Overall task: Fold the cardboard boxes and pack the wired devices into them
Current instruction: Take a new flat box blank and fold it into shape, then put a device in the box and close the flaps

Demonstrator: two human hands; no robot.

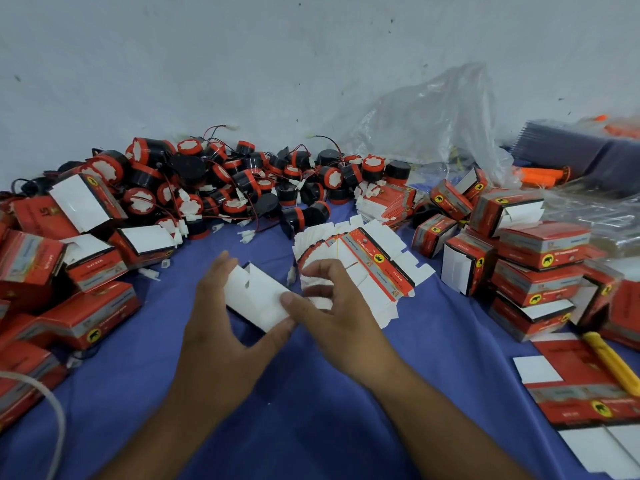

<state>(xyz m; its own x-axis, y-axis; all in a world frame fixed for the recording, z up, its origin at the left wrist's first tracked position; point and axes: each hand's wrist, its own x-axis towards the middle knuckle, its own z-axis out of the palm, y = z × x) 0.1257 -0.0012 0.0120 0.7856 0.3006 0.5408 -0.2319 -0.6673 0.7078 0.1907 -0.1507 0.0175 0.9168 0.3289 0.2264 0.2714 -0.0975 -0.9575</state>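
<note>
1. The left hand [221, 313] grips a half-folded box [256, 296], white side up. Its fingers curl over the far edge and its thumb is under the near edge.
2. The right hand [332, 306] has its thumb tip pressed on the right end of the same box. Its fingers are curled on white flaps there. It is not clear if these flaps belong to the box or to the stack behind.
3. The box is held just above the blue cloth [311, 393], in the middle of the scene.
4. A fanned stack of flat blanks [367, 261] lies just far-right of the hands.
5. The wired devices [225, 181], black and red, are heaped on the far side against the wall.
6. Folded boxes stand in piles on the left [86, 265] and on the right [536, 265].
7. A yellow cutter [609, 362] lies near right, on more flat blanks.
</note>
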